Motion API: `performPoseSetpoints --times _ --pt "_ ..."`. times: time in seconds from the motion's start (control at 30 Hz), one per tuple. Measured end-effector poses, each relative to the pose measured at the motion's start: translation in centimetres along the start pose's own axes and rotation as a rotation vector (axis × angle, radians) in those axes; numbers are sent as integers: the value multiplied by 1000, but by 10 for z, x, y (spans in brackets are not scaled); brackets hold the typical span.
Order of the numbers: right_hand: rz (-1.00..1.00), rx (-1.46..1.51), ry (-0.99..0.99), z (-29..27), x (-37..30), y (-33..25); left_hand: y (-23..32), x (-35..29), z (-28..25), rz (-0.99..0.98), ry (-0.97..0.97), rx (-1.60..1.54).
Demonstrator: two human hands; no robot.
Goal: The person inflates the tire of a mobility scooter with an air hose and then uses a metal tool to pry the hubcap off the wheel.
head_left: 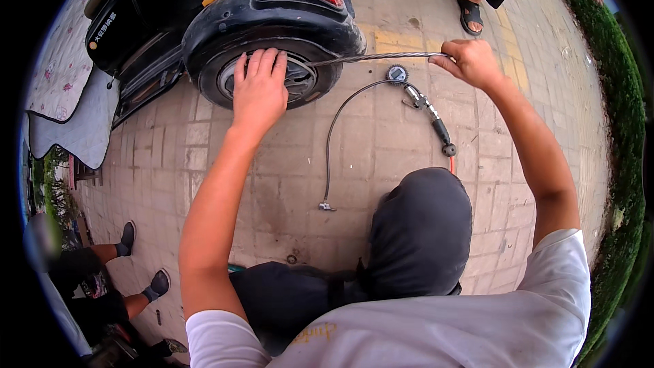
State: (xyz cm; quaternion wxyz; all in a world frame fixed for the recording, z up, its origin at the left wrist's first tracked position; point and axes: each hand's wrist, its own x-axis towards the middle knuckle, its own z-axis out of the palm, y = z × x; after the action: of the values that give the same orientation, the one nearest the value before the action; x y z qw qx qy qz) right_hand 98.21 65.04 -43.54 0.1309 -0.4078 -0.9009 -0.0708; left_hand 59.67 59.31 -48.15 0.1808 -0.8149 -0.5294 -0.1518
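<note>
My left hand lies on the wheel of a black scooter, fingers outstretched over the rim and spokes. Its fingers are a little apart and hold nothing that I can see. Closed in a fist, my right hand grips the outer end of a long, thin, twisted-looking metal rod. From there the rod runs left, nearly level, to the wheel beside my left hand. Where its inner end sits among the spokes is hard to make out.
A tyre inflator with a round gauge lies on the paving, its black hose curving to a metal chuck. Other people's feet in sandals stand beyond; feet in dark shoes are at lower left. A hedge borders the right.
</note>
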Motion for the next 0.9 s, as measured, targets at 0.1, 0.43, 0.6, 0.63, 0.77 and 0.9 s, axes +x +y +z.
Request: performPoseSetpoints --times 0.1,0.43,0.6,0.63,0.77,0.9 --pt "-145 -103 -6 4 15 25 4 3 3 26 19 11" --pt "169 30 16 18 -9 -81 6 28 -6 -47 -80 77" --pt "51 177 -55 14 29 -56 2 30 -9 -53 -133 55" --pt "9 236 -81 7 37 -52 1 27 -9 -57 -126 49" --pt "39 301 -211 -25 39 -50 5 35 -9 -58 -121 19" --pt "166 691 -127 -21 36 -32 5 37 -12 -72 -174 3"
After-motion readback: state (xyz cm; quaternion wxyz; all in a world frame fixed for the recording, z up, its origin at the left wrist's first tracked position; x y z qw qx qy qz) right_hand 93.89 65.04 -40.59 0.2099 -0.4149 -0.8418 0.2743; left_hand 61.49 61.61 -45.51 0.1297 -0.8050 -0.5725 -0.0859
